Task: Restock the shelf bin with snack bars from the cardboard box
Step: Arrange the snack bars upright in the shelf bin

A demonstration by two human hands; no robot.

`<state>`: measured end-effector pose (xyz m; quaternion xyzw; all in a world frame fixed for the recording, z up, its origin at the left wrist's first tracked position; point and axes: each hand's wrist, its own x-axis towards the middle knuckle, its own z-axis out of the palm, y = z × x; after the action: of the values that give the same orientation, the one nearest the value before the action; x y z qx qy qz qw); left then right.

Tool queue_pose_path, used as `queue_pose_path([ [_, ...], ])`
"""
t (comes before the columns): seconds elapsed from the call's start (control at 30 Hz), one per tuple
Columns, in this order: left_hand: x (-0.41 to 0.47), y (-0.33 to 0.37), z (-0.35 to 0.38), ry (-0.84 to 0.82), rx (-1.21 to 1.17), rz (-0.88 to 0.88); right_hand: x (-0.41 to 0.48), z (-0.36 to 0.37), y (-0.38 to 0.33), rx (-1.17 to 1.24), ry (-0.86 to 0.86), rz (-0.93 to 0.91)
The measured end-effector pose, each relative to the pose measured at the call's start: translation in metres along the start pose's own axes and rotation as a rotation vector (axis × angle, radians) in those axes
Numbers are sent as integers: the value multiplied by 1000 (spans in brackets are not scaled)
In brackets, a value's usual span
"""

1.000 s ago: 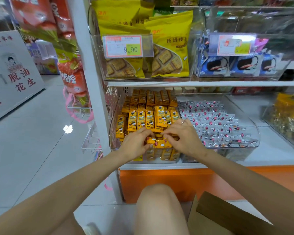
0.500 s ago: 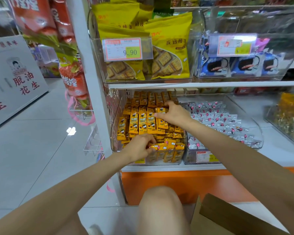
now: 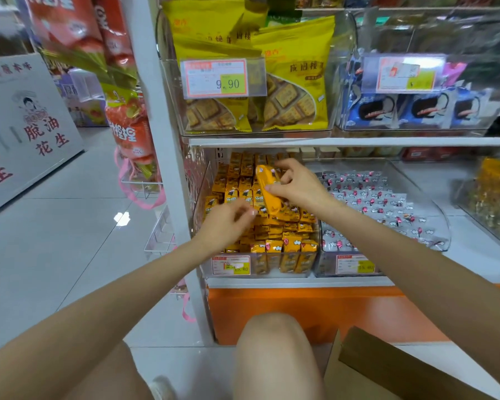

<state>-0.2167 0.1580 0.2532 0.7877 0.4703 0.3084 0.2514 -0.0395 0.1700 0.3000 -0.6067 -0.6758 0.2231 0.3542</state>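
A clear plastic shelf bin (image 3: 205,197) on the lower shelf is heaped with orange-yellow snack bars (image 3: 289,249). My right hand (image 3: 298,186) pinches one orange snack bar (image 3: 267,189), held tilted above the pile in the middle of the bin. My left hand (image 3: 225,223) hovers over the bin's front left with fingers loosely curled; it is blurred and I see nothing in it. A flap of the brown cardboard box (image 3: 393,368) shows at the bottom right on the floor; its inside is out of view.
A second clear bin (image 3: 439,223) of white-and-pink sweets stands right beside the snack bin. Above, bins hold yellow biscuit bags (image 3: 295,79) and blue packets (image 3: 416,108). A white shelf upright (image 3: 162,140) and hanging red packs (image 3: 127,128) are at left. My knee (image 3: 274,342) is below.
My right hand has lifted an orange bar off the pile and holds it tilted. My left hand has risen from the front row toward the bin's middle left.
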Motion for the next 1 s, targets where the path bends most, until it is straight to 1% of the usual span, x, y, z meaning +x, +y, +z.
queue_pose_path([
  [0.07,8,15,-9,82,-369,-158,-8,6,-3,-7,35,-133],
  [0.1,12,22,-13,94,-457,-205,-13,10,-4,-9,40,-199],
  [0.17,20,28,-19,87,-463,-214,-23,17,-8,-17,11,-299],
  [0.23,22,25,-26,81,-426,-197,-29,18,-8,22,-48,-310],
  [0.3,20,16,-37,71,-371,-166,-30,11,-1,95,-110,-280],
  [0.33,17,12,-43,58,-308,-136,-31,5,5,64,-148,-277],
  [0.37,14,8,-49,37,-222,-95,-31,0,11,-49,-197,-283],
  [0.4,12,5,-53,17,-114,-43,-31,-3,17,-212,-250,-296],
  [0.47,6,2,-58,0,130,54,-35,-2,26,-484,-326,-312],
  [0.53,2,3,-56,-6,333,122,-38,6,33,-609,-344,-325],
  [0.6,-2,2,-48,-24,455,174,-42,12,35,-686,-327,-346],
  [0.67,-6,-3,-37,-85,499,210,-44,16,37,-710,-306,-343],
  [0.73,-10,-9,-26,-140,504,209,-45,20,39,-718,-276,-354],
  [0.87,-12,-18,-8,-212,426,142,-45,19,43,-735,-215,-381],
  [1.0,-10,-23,5,-334,348,62,-44,14,43,-708,-176,-401],
])
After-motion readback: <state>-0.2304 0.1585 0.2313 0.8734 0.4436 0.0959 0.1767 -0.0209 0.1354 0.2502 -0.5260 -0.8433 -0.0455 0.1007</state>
